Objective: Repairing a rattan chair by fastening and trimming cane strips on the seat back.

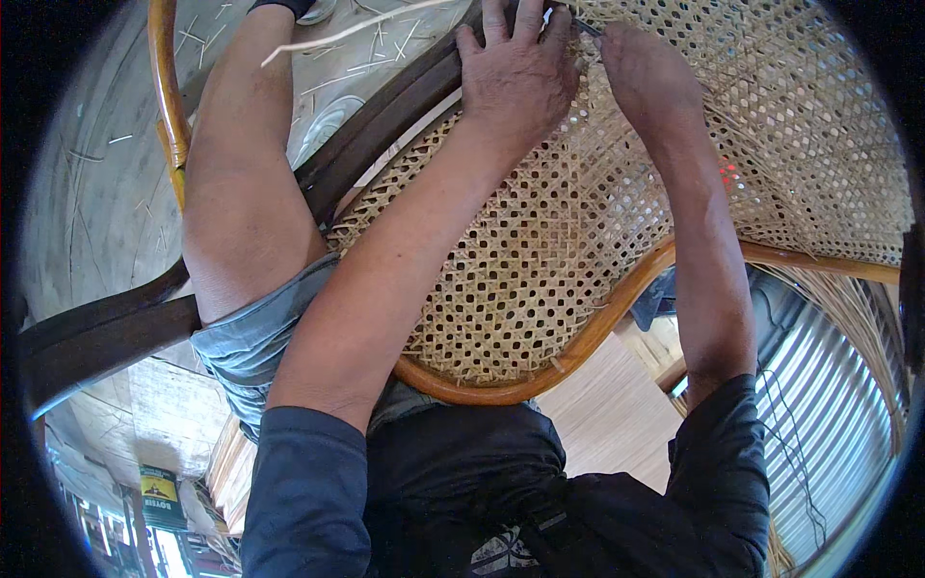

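A woven cane panel point(511, 279) lies across my lap, edged by a curved brown wooden frame point(597, 352). Along its left side runs a dark wooden rail point(395, 111). My left hand point(520, 77) rests with fingers spread over the rail and the panel's edge. Just to its right, my right hand point(650, 77) is closed on a thin dark tool point(586, 27), whose narrow end points toward the left hand. The rest of that tool is hidden in the fist, so its exact kind does not show.
Cane scraps point(395, 48) and a long pale strip point(337, 37) lie on the floor at the far left. A glossy bent pole point(169, 87) stands beside my leg. Bundled cane strands point(867, 318) hang at right, near corrugated sheeting point(829, 395). A green-and-yellow container point(161, 496) sits at lower left.
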The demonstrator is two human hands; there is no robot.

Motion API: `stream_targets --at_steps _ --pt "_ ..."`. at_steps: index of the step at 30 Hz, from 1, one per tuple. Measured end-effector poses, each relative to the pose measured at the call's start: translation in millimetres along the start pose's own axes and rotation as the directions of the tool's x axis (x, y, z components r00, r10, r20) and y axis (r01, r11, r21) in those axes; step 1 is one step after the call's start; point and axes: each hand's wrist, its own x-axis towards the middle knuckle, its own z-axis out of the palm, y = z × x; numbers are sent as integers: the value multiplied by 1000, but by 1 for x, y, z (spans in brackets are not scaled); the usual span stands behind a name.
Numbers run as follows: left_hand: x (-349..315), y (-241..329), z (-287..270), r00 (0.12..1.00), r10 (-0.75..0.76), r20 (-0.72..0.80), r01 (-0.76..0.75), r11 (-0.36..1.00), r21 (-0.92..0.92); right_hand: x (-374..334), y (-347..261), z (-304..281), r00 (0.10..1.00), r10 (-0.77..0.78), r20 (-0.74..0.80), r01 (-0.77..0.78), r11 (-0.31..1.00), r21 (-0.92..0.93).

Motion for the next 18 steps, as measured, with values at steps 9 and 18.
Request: stream_targets --at_steps 9,18 --pt "5 -21 35 917 157 -368 -145 988 61 1 11 12 860 -404 312 506 598 -621" --pt "14 -8 -6 999 39 10 -39 998 49 -14 -8 -12 947 -184 -264 106 954 -281"
